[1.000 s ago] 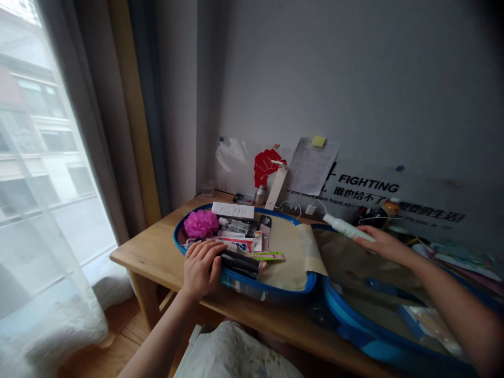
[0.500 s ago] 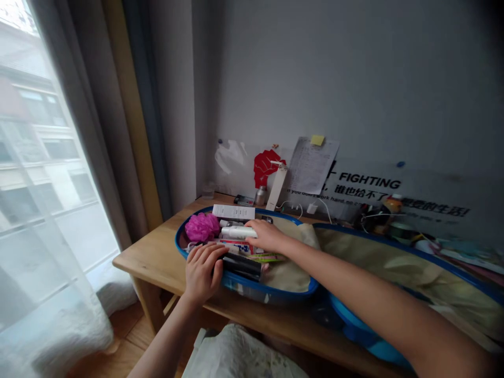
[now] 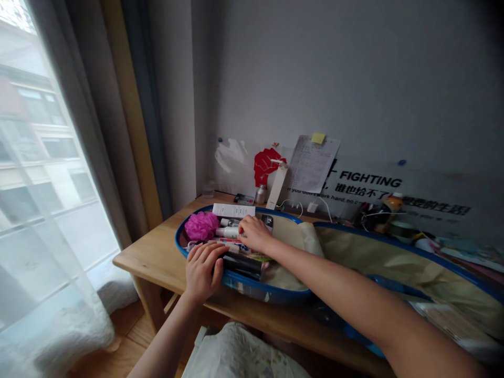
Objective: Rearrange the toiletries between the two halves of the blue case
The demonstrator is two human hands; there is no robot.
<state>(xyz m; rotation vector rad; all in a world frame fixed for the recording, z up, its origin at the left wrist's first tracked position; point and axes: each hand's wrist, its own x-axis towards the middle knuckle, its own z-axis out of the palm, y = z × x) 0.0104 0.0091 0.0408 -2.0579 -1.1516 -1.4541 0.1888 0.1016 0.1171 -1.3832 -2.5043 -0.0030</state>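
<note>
Below "FIGHTING" lettering (image 3: 370,178), right fingers (image 3: 243,226) grip a white bottle (image 3: 227,232); whether left fingers (image 3: 202,252) grip is unclear.

Left hand (image 3: 202,270): bare, with our slim fingers (image 3: 209,253) and thumb in view, the tips rounded, the back of the hand smooth.
Left forearm (image 3: 169,333): bare as far down as we can see it, narrow at the wrist and thicker towards the elbow.
Right hand (image 3: 255,234): bare too, with rounded knuckles; part of our fingers is hidden.
Right forearm (image 3: 334,283): bare along its visible length, slim at the wrist and fuller lower down.
Lap cloth (image 3: 242,352): pale off-white, softly creased, faintly speckled with darker marks; we cannot tell which garment.
Nails: too small and dim for us to make out.
</note>
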